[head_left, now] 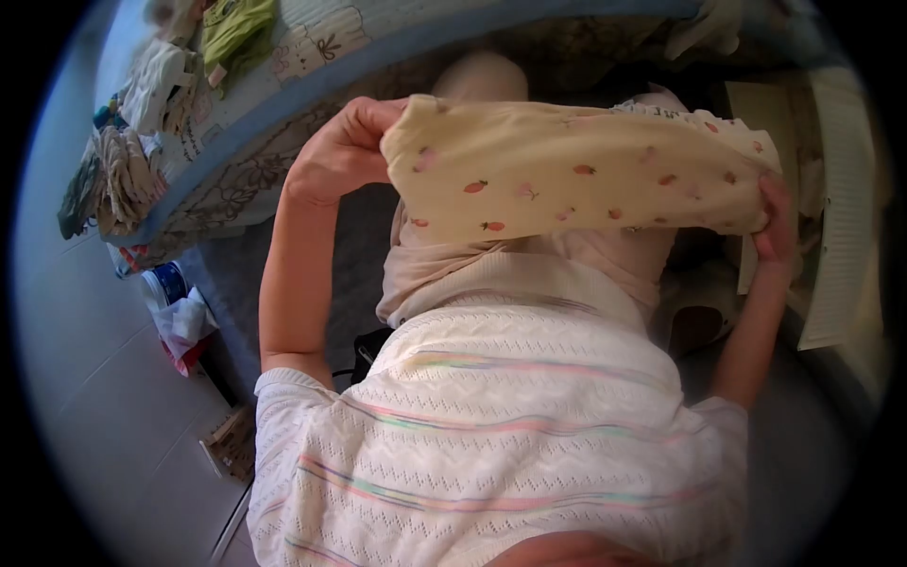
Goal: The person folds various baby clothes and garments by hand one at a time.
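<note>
A pale yellow cloth garment with small red and pink prints is stretched flat between my two hands, above my lap. My left hand pinches its left end, fingers closed on the cloth near the upper corner. At the other end, my right hand grips the lower right edge, with some fingers hidden behind the fabric. A white ruffled or gathered edge with the same sort of print shows along the garment's upper right side.
A bed with a patterned cover runs across the top. On it lie a green garment and a pile of folded clothes. White panels stand at the right. A cardboard box is on the floor at lower left.
</note>
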The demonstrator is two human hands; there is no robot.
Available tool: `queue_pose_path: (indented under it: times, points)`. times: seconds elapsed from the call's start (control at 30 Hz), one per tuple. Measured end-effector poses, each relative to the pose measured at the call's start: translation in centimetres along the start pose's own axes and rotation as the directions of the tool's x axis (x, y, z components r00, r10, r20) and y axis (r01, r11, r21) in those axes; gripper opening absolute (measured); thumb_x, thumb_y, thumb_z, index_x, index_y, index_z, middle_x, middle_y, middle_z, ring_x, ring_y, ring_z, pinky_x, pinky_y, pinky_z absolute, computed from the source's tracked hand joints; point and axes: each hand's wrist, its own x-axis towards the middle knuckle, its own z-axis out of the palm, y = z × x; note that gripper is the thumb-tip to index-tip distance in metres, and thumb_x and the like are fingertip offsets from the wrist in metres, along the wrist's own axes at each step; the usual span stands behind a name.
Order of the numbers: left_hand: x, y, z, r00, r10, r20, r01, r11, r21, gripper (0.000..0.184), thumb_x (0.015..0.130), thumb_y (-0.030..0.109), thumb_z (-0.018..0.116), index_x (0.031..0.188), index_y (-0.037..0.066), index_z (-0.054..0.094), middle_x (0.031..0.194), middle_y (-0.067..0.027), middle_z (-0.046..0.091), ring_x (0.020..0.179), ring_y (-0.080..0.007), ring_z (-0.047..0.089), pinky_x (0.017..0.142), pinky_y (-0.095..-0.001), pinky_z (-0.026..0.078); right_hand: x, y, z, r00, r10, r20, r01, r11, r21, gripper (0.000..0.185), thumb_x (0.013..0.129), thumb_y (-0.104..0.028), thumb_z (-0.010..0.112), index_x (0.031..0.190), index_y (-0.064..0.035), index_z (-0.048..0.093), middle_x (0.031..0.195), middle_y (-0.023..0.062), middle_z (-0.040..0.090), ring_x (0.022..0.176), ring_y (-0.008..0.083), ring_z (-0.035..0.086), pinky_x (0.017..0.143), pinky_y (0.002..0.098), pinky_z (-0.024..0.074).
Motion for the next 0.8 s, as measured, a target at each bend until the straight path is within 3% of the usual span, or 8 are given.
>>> queue_pose_path:
  times: [0.03, 0.13, 0.17, 0.27, 0.37, 0.5, 0.63, 0.8]
  points:
    - [-0.3, -0.9, -0.8, 0.999, 0.036, -0.009, -0.037, 0.991, -0.128, 0.018, 0.071, -0.005, 0.065, 0.089, -0.003, 0.066, 0.094, -0.008, 0.064, 0.085, -0.0161, 0.059, 0.075, -0.0282, 0.047, -0.2, -0.4, -0.6, 1.0, 0.007, 0.023, -0.008, 0.999, 0.05, 0.042, 0.085, -0.011, 0.055, 0.123, 0.0009, 0.044, 0.118, 0.0106, 0.053, 0.107, 0.0193, 0.052, 0.092, 0.0317, 0.042]
    - [0.0, -2.7, -0.6, 0.975, 0.122, -0.188, -0.188, 0.9, -0.394, 0.013, 0.074, -0.006, 0.061, 0.085, -0.002, 0.067, 0.099, -0.0098, 0.064, 0.085, -0.0172, 0.06, 0.076, -0.0298, 0.049, -0.7, -1.0, -0.8, 0.996, -0.025, 0.08, 0.017, 0.995, 0.096, 0.043, 0.085, -0.01, 0.055, 0.124, 0.0005, 0.043, 0.119, 0.0106, 0.053, 0.108, 0.0195, 0.052, 0.092, 0.032, 0.042]
    - [0.2, -3.6, -1.4, 0.982, 0.082, -0.173, -0.155, 0.87, -0.468, 0.017, 0.074, -0.005, 0.06, 0.088, 0.0, 0.068, 0.109, -0.016, 0.06, 0.093, -0.0212, 0.06, 0.082, -0.0329, 0.047, -0.9, -1.2, -0.7, 0.994, -0.045, 0.095, 0.036, 0.995, 0.094, 0.043, 0.085, -0.011, 0.055, 0.125, 0.0008, 0.043, 0.119, 0.011, 0.052, 0.109, 0.0197, 0.052, 0.092, 0.032, 0.0418]
    - [3.6, -2.1, 1.3, 0.961, 0.275, -0.011, -0.27, 0.937, -0.223, 0.025, 0.074, -0.004, 0.06, 0.097, 0.003, 0.068, 0.118, -0.0212, 0.054, 0.102, -0.0256, 0.057, 0.088, -0.0345, 0.044, -1.2, -1.7, 0.3, 0.994, -0.069, 0.09, 0.063, 0.996, 0.064, 0.043, 0.085, -0.011, 0.055, 0.125, 0.002, 0.043, 0.12, 0.0117, 0.052, 0.109, 0.02, 0.052, 0.092, 0.0317, 0.0416]
    - [4.7, -1.3, 0.7, 0.921, 0.369, 0.124, -0.339, 0.917, -0.209, 0.031, 0.073, -0.005, 0.06, 0.102, 0.005, 0.067, 0.123, -0.0237, 0.05, 0.107, -0.0283, 0.054, 0.092, -0.0357, 0.041, -0.6, -2.1, -0.4, 0.998, -0.042, 0.053, 0.042, 0.999, 0.013, 0.043, 0.086, -0.012, 0.055, 0.124, 0.0033, 0.042, 0.12, 0.0124, 0.052, 0.109, 0.0199, 0.051, 0.092, 0.0316, 0.0417]
    - [4.2, -0.9, 0.3, 0.991, 0.13, -0.03, -0.131, 0.904, -0.407, 0.026, 0.076, -0.005, 0.059, 0.099, 0.004, 0.067, 0.124, -0.0228, 0.049, 0.108, -0.0257, 0.053, 0.09, -0.0344, 0.042, -0.2, -2.5, -0.5, 0.997, -0.036, 0.075, 0.031, 0.998, 0.057, 0.042, 0.086, -0.012, 0.055, 0.123, 0.0035, 0.044, 0.118, 0.0124, 0.053, 0.107, 0.0191, 0.053, 0.091, 0.031, 0.0421]
    - [1.7, -5.0, -3.6, 0.996, 0.034, -0.082, -0.059, 0.943, -0.327, 0.022, 0.077, -0.003, 0.061, 0.096, 0.004, 0.068, 0.125, -0.022, 0.048, 0.109, -0.0241, 0.052, 0.089, -0.033, 0.043, -0.6, -2.4, 1.2, 0.996, -0.03, 0.086, 0.029, 0.999, 0.019, 0.04, 0.085, -0.01, 0.056, 0.121, 0.0031, 0.045, 0.116, 0.011, 0.054, 0.104, 0.0179, 0.054, 0.09, 0.0302, 0.0425]
    - [2.9, -1.1, -1.0, 0.965, 0.263, 0.022, -0.26, 0.962, -0.082, 0.017, 0.079, 0.004, 0.063, 0.095, 0.004, 0.068, 0.124, -0.0228, 0.048, 0.109, -0.0266, 0.052, 0.089, -0.0355, 0.044, 0.3, -2.7, 0.4, 0.994, -0.074, 0.078, 0.077, 0.997, -0.031, 0.045, 0.086, -0.01, 0.052, 0.127, 0.0031, 0.04, 0.123, 0.013, 0.049, 0.113, 0.0221, 0.048, 0.096, 0.0341, 0.0392]
